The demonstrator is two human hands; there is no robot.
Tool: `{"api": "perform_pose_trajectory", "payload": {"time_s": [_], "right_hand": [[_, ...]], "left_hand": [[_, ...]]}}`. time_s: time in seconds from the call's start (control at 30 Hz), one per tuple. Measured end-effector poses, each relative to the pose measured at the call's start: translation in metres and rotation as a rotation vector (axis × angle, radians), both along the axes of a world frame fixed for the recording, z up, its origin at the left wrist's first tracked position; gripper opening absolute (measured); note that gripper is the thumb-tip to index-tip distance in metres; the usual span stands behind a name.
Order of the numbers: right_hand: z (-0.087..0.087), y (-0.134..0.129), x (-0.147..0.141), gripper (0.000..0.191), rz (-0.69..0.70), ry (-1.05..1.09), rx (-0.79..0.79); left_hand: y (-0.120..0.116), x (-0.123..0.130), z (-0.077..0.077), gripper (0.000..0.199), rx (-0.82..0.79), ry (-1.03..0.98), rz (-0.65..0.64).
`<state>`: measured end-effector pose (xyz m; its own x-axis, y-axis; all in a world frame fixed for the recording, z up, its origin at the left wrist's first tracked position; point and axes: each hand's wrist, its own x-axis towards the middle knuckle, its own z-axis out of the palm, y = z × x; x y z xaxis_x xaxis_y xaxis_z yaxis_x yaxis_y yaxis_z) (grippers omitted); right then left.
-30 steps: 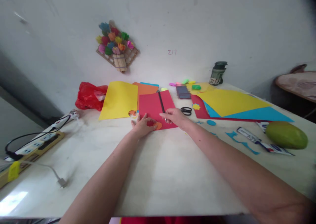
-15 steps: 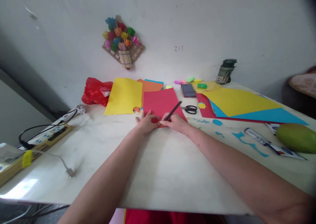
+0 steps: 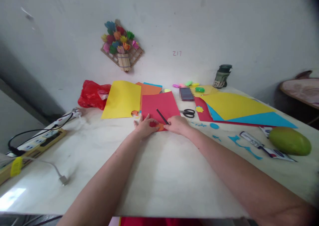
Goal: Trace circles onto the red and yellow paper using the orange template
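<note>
A red sheet of paper [image 3: 159, 103] lies in front of me, with a small orange paper piece [image 3: 161, 126] on its near edge. My left hand [image 3: 146, 126] holds the orange piece at its left side between thumb and forefinger, its other fingers spread over the red sheet's left corner. My right hand [image 3: 178, 124] is closed around a dark pencil [image 3: 162, 116], which tilts up to the left over the red sheet. The pencil's lower end is hidden by the fingers. Just beyond the right hand lie black-handled scissors [image 3: 188, 113].
Yellow sheet [image 3: 123, 100] and red plastic bag [image 3: 93, 95] are at left; power strip [image 3: 37, 143] nearer. To the right: blue scraps [image 3: 214, 126], stacked yellow sheet [image 3: 239, 106], green mango [image 3: 290, 141], glue tube [image 3: 251, 139]. Bottle [image 3: 222, 76] stands by the wall.
The pencil has swung from leaning up-right to leaning up-left in my right hand. More of the orange piece shows between the hands. The view has shifted slightly.
</note>
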<state>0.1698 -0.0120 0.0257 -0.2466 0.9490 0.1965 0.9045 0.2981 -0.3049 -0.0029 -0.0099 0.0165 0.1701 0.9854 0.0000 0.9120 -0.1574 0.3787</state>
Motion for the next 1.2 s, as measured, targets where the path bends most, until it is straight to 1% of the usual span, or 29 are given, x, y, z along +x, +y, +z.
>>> {"api": "perform_pose_trajectory", "payload": {"time_s": [0.17, 0.27, 0.3, 0.37, 0.47, 0.57, 0.67, 0.77, 0.97, 1.1, 1.2], "right_hand": [[0.003, 0.001, -0.001, 0.027, 0.025, -0.02, -0.044], [0.001, 0.002, 0.001, 0.033, 0.006, 0.065, -0.019], [0.0, 0.002, 0.002, 0.036, 0.01, 0.133, -0.007], [-0.001, 0.0, 0.002, 0.04, 0.053, 0.335, -0.017], [-0.001, -0.006, -0.001, 0.037, 0.174, 0.636, -0.116], [-0.001, -0.011, -0.007, 0.031, 0.275, 0.754, -0.187], [-0.003, -0.012, -0.01, 0.023, 0.327, 0.774, -0.191], [-0.007, -0.01, -0.008, 0.019, 0.336, 0.77, -0.169], [-0.015, -0.005, -0.006, 0.016, 0.335, 0.734, -0.16], [-0.015, -0.005, -0.007, 0.016, 0.358, 0.716, -0.161], [-0.014, -0.006, -0.009, 0.02, 0.352, 0.684, -0.17]], "left_hand": [[-0.002, 0.001, 0.002, 0.036, -0.007, 0.009, -0.006], [-0.002, 0.001, 0.002, 0.036, -0.002, 0.007, -0.002], [-0.001, 0.001, 0.001, 0.036, 0.003, 0.005, 0.0], [0.001, 0.0, -0.001, 0.036, 0.013, 0.002, -0.002], [0.003, -0.001, -0.004, 0.037, 0.019, 0.005, -0.008], [0.005, -0.002, -0.007, 0.038, 0.02, 0.013, -0.003], [0.006, -0.002, -0.008, 0.039, 0.027, 0.022, -0.002], [0.005, -0.003, -0.008, 0.039, 0.031, 0.012, -0.012], [0.005, -0.003, -0.008, 0.039, 0.035, 0.004, -0.021], [0.005, -0.003, -0.009, 0.038, 0.034, 0.013, -0.015], [0.005, -0.003, -0.008, 0.037, 0.03, 0.01, -0.018]]}}
